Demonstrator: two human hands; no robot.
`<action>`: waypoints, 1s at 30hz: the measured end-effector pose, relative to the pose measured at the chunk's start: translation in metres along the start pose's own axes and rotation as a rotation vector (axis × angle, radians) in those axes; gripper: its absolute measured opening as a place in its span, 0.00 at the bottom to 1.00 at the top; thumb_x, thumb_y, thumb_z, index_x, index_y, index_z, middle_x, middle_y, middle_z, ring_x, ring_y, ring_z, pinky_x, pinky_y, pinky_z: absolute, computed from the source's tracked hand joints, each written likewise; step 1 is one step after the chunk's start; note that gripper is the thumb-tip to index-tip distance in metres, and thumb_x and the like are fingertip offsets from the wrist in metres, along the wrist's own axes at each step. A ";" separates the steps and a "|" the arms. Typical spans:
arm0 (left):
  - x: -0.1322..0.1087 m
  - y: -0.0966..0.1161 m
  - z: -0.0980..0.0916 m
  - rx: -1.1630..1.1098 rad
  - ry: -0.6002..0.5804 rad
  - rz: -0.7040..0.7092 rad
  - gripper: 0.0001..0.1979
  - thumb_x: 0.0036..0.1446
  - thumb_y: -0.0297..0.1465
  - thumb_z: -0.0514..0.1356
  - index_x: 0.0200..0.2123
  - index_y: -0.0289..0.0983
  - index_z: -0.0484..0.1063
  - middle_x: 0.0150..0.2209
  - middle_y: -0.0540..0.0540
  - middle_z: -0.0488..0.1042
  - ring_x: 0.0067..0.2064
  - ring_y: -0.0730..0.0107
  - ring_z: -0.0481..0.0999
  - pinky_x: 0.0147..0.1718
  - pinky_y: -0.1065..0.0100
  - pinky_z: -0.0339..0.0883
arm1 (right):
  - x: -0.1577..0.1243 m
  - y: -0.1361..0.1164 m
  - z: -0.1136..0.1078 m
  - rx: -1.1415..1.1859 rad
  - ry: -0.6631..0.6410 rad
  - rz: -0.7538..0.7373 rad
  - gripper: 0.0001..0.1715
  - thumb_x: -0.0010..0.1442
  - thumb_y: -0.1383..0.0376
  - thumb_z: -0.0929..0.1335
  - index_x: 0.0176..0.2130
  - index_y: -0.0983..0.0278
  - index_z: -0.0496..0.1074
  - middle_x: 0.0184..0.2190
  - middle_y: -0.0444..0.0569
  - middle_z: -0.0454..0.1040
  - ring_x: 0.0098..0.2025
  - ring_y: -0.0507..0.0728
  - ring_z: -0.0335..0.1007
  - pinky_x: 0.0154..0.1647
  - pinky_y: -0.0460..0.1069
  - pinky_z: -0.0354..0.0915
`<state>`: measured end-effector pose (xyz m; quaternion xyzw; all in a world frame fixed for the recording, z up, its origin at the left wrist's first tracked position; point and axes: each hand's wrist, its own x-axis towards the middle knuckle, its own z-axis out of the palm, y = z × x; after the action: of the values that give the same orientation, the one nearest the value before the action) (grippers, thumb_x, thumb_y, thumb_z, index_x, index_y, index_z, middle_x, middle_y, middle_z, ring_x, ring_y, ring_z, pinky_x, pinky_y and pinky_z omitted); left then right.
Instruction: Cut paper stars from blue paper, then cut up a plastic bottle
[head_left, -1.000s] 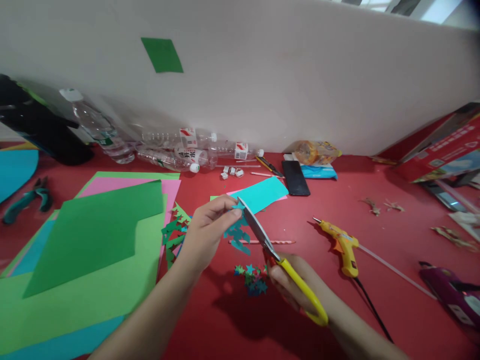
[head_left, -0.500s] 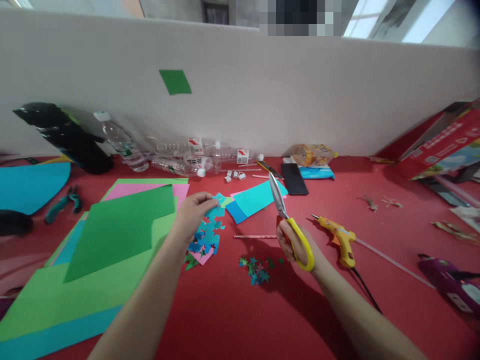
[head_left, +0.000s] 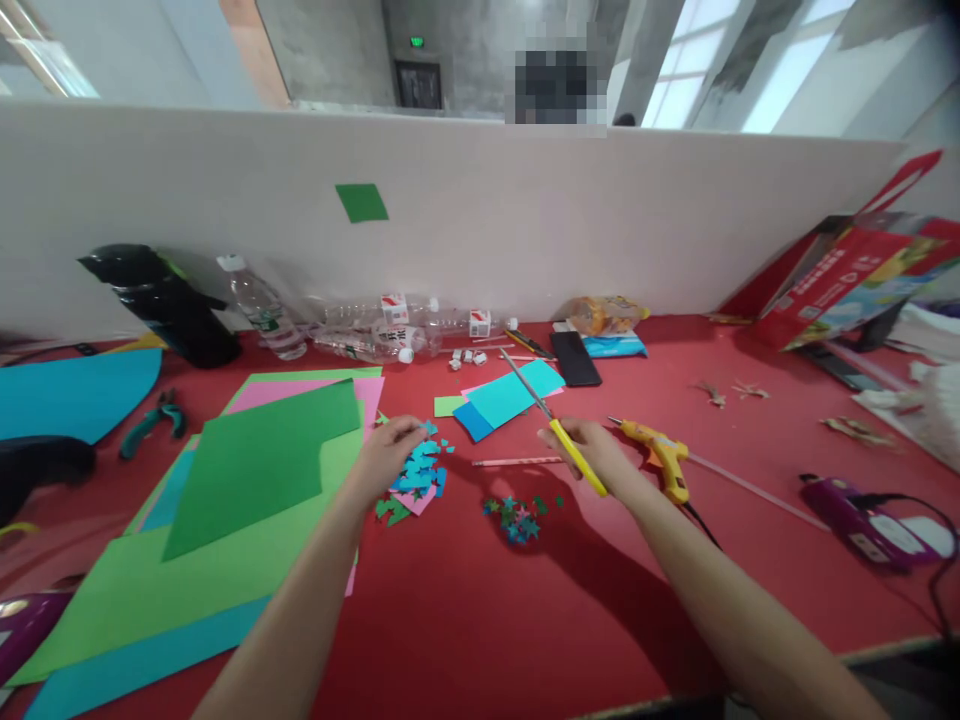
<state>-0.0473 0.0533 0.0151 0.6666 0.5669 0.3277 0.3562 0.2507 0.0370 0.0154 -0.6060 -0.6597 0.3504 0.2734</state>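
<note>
My right hand is wrapped round the yellow handle of the scissors, whose blades point up and to the left. The blades look narrow and edge-on. Over the blue paper scraps is my left hand, its fingertips pinched at a small piece of blue paper. Pink and green offcuts lie under those scraps. Between my hands, a little nearer me, is a pile of small paper stars in blue, green and pink. A pink pencil lies behind the stars.
Coloured paper sheets spread at the left, with pliers beyond. Plastic bottles and a black flask line the white partition. A phone and cut card lie ahead; a yellow glue gun is at the right.
The view has tilted up. My left hand has come lower over the scraps, and the raised blue piece shows less. The scissors have turned edge-on in my right hand.
</note>
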 end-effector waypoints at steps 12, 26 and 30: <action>-0.018 0.025 0.052 0.446 -0.312 0.333 0.13 0.64 0.31 0.48 0.35 0.38 0.71 0.36 0.44 0.74 0.42 0.61 0.72 0.44 0.60 0.65 | -0.002 0.013 -0.021 -0.649 0.151 -0.085 0.17 0.56 0.67 0.67 0.47 0.65 0.73 0.44 0.57 0.78 0.43 0.64 0.74 0.38 0.49 0.59; -0.015 0.043 0.076 0.749 -0.310 0.432 0.12 0.63 0.27 0.49 0.33 0.36 0.72 0.37 0.39 0.75 0.41 0.57 0.73 0.44 0.57 0.66 | -0.003 0.038 -0.029 -0.641 0.230 -0.035 0.20 0.56 0.68 0.68 0.50 0.64 0.74 0.48 0.55 0.78 0.47 0.63 0.74 0.42 0.48 0.63; -0.001 0.032 0.056 0.733 -0.178 0.321 0.13 0.64 0.30 0.47 0.39 0.37 0.71 0.42 0.40 0.75 0.46 0.57 0.73 0.48 0.56 0.65 | -0.002 0.039 -0.029 -0.584 0.246 0.014 0.20 0.57 0.66 0.68 0.50 0.64 0.73 0.44 0.55 0.80 0.45 0.62 0.75 0.39 0.48 0.62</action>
<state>0.0160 0.0435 0.0124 0.8551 0.5019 0.0962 0.0871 0.2973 0.0399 0.0015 -0.7014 -0.6901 0.0723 0.1632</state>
